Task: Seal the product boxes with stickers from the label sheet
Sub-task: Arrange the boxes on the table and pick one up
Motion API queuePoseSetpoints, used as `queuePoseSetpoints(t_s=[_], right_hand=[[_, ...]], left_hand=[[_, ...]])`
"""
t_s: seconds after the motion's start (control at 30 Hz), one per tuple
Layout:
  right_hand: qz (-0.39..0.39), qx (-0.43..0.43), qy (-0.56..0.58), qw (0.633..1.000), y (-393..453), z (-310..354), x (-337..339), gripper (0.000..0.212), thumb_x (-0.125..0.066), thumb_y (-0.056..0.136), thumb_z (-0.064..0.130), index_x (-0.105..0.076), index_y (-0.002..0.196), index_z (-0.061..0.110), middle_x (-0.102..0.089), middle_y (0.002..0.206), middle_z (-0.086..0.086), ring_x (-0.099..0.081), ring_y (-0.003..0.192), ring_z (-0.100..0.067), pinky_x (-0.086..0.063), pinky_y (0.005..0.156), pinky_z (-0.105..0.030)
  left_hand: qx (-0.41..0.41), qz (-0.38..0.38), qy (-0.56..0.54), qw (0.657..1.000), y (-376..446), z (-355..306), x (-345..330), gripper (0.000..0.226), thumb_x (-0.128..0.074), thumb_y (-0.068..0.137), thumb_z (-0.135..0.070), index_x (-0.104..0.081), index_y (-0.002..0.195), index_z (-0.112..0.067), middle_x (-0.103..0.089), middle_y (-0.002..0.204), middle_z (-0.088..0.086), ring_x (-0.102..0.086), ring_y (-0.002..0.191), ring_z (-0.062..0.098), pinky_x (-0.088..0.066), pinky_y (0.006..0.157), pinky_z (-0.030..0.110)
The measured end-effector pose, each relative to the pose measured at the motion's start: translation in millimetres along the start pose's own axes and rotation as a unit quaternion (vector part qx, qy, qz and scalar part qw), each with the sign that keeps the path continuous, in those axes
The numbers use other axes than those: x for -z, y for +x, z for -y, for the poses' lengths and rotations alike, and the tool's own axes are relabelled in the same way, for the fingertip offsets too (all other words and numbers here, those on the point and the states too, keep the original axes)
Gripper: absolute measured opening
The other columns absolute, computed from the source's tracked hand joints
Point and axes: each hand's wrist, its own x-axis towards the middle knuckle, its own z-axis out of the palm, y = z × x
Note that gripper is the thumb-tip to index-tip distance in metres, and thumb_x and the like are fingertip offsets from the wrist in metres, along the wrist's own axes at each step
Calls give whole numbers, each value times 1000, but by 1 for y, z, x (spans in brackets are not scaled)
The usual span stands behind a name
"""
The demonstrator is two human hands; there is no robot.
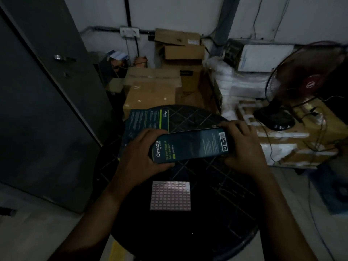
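Note:
I hold a dark teal product box [190, 146] on its long edge above the round black table [216, 213]. My left hand [143, 151] grips its left end, fingers curled over the top and thumb under the bottom edge. My right hand [243, 146] grips its right end by the barcode labels. A second dark teal box [146, 121] lies flat on the table behind the held one, partly hidden by my left hand. The label sheet [170, 195], a grid of small pink stickers, lies flat on the table nearer to me, below the box.
A dark door [47, 110] stands at the left. Cardboard cartons [154, 89] are stacked behind the table. White wrapped bundles [243, 83], a black and red fan [301, 85] and loose cables sit on taped cartons at the right. The room is dim.

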Motion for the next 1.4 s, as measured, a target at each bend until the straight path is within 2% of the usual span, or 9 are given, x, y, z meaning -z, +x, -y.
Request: queuePoseSetpoints(t_s=[0.27,0.43,0.57,0.8,0.9,0.97,1.1,1.27,1.4], right_hand=[[4,5,20,1000,-2,-16,25,76,-64,58,52,-58,129,26,-56,112,2,-53,100,-29,-30,80,-29],[100,-63,48,992,-13,-22,-12,77,-62,57,52,-60,132,31,-61,115,-2,-58,107,-32,-51,91,-43],[177,-90,69,978,-21,-17,-42,88,-49,53,56,-54,138,31,-57,125,-4,-53,115,-33,-46,100,-43],[108,-149,32,982,-21,9,-47,87,-79,70,20,-36,146,26,-28,145,-12,-40,131,-37,-52,96,-47],[0,-203,52,978,-35,41,-42,70,-74,81,31,-37,139,22,-42,135,-15,-52,118,-38,-51,87,-43],[50,-200,105,973,-42,65,-42,65,-65,89,41,-30,144,35,-45,131,-11,-61,104,-34,-51,83,-40],[111,-187,115,969,-35,92,-57,60,-53,97,49,-23,149,50,-11,160,-15,-66,101,-35,-54,78,-36],[193,-193,101,957,-33,86,-59,50,-35,93,72,-25,141,62,16,163,-8,-44,127,-56,-46,104,-53],[233,-189,78,951,-33,84,-53,51,-32,87,80,-51,118,44,23,160,-6,-30,134,-58,-41,104,-53]], left_hand=[[24,24,-56,998,6,-23,-1,83,-92,57,-48,-56,130,-29,-58,121,-14,-56,110,2,-47,91,24],[78,112,-65,989,-4,13,-25,84,-88,58,-57,-53,132,-34,-57,126,-13,-55,115,5,-50,98,39],[115,152,-38,981,-16,46,-41,89,-80,57,-70,-45,136,-49,-52,134,-17,-46,127,13,-43,105,41],[170,89,-91,977,-26,52,-43,84,-90,59,-50,-55,133,-32,-56,129,-9,-54,118,4,-47,103,35],[208,43,-88,973,-35,46,-52,83,-88,56,-57,-57,129,-32,-58,122,-10,-56,113,5,-49,97,31],[221,20,-80,972,-40,34,-58,82,-91,56,-51,-56,127,-32,-56,120,-14,-55,110,5,-47,92,26],[240,14,-65,968,-49,10,-70,84,-90,57,-51,-52,130,-37,-51,118,-17,-54,108,5,-47,89,29],[212,58,-60,974,-61,-9,-79,84,-82,65,-51,-42,139,-42,-49,125,-16,-54,114,8,-50,93,32],[129,130,-185,965,-82,-17,-90,67,-73,78,-49,-47,138,-34,-54,129,-19,-56,116,-1,-53,92,34]])
